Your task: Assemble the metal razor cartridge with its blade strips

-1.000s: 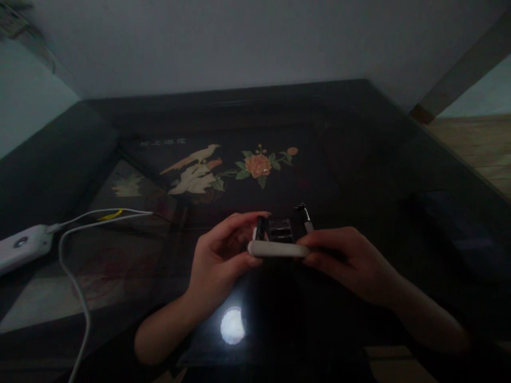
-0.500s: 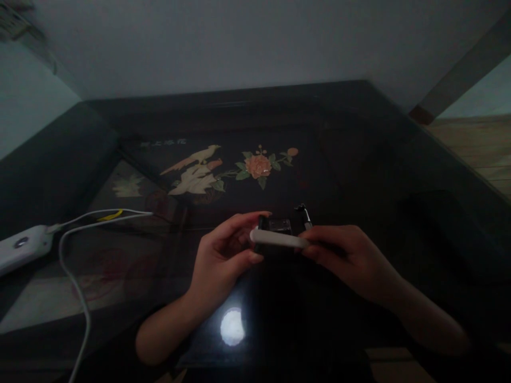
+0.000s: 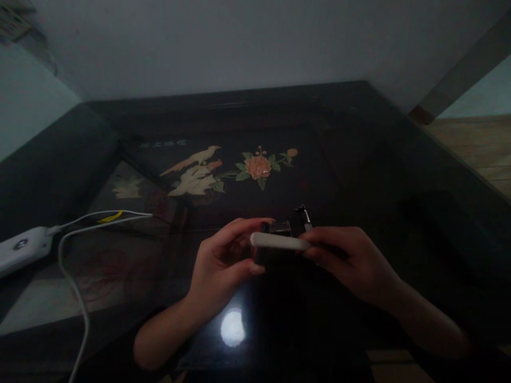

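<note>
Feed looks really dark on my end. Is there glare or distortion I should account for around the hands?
Head view: dim throughout, with the dark tabletop swallowing detail; one bright round glare spot reflects off the glass just below the left hand; the white-edged device held by both hands stands out but its dark body blurs into the right hand; table edges bow from wide-angle distortion.

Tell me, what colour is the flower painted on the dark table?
The flower is orange-pink with green leaves, seen in the head view.

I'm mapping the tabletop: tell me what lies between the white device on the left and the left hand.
In the head view, only its white cable and bare glossy table lie between the white device and the left hand.
</note>
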`<state>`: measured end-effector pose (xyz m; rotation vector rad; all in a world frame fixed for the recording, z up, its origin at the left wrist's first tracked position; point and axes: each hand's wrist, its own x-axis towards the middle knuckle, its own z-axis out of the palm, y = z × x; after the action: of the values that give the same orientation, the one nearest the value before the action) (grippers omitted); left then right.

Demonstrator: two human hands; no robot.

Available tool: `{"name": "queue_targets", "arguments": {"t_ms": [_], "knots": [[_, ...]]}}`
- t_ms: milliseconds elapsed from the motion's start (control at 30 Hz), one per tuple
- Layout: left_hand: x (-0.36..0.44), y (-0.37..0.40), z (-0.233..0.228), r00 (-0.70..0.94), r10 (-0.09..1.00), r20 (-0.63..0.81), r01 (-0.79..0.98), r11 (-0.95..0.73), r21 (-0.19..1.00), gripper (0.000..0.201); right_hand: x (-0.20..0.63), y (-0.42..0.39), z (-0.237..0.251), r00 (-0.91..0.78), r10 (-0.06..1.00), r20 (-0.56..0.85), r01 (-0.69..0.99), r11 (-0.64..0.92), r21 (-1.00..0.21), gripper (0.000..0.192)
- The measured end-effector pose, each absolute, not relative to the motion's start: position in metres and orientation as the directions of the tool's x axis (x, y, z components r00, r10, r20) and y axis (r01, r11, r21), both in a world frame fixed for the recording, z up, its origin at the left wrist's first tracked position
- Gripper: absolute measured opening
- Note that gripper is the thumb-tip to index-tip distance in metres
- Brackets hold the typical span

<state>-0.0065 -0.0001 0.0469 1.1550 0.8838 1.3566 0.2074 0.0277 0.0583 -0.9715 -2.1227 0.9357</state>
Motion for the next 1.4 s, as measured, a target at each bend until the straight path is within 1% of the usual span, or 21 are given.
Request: {"name": "queue_targets", "arguments": {"t_ms": [200,267,400,467,633,767,900,1000,1067,1167,1300,1400], "knots": [[-0.007,-0.001,0.043,0.002,0.994,0.113,-0.253,-0.109,0.961,0.041,0.205,0.029,0.058,-0.455,0.854,0.255,0.427,0.460,-0.779,0.016],[-0.006,0.000,0.041,0.004,0.996,0.089,-0.266,-0.085,0.960,0.042,0.205,0.029,0.056,-0.439,0.857,0.271,0.446,0.470,-0.762,0.015],[-0.006,0.001,0.040,0.036,0.997,0.068,-0.346,-0.051,0.937,0.041,0.205,0.028,0.053,-0.407,0.856,0.318,0.484,0.498,-0.720,0.014],[-0.006,0.002,0.039,0.034,0.998,0.050,-0.351,-0.035,0.936,0.040,0.206,0.027,0.054,-0.401,0.857,0.324,0.492,0.500,-0.712,0.014],[-0.008,0.003,0.036,0.039,0.999,0.038,-0.342,-0.023,0.939,0.042,0.206,0.026,0.064,-0.364,0.893,0.265,0.514,0.430,-0.743,0.016],[-0.006,0.004,0.039,0.057,0.998,0.016,-0.365,0.006,0.931,0.039,0.207,0.026,0.064,-0.301,0.924,0.235,0.507,0.363,-0.781,0.012],[0.000,0.005,0.048,0.103,0.995,0.001,-0.451,0.046,0.892,0.037,0.208,0.027,0.056,-0.267,0.934,0.237,0.449,0.338,-0.827,0.018],[0.001,0.006,0.052,0.165,0.986,-0.024,-0.509,0.106,0.854,0.033,0.208,0.028,0.053,-0.276,0.937,0.216,0.405,0.317,-0.857,0.019],[0.001,0.007,0.053,0.186,0.982,-0.041,-0.526,0.134,0.840,0.034,0.208,0.030,0.053,-0.296,0.935,0.194,0.410,0.308,-0.858,0.017],[0.001,0.008,0.055,0.201,0.978,-0.051,-0.541,0.154,0.827,0.035,0.208,0.031,0.053,-0.309,0.938,0.159,0.461,0.294,-0.837,0.014],[0.001,0.008,0.054,0.238,0.969,-0.063,-0.562,0.190,0.805,0.036,0.208,0.033,0.053,-0.284,0.952,0.112,0.509,0.249,-0.824,0.014],[0.002,0.009,0.053,0.269,0.957,-0.109,-0.567,0.249,0.785,0.032,0.209,0.034,0.054,-0.277,0.957,0.084,0.513,0.221,-0.830,0.015]]}}
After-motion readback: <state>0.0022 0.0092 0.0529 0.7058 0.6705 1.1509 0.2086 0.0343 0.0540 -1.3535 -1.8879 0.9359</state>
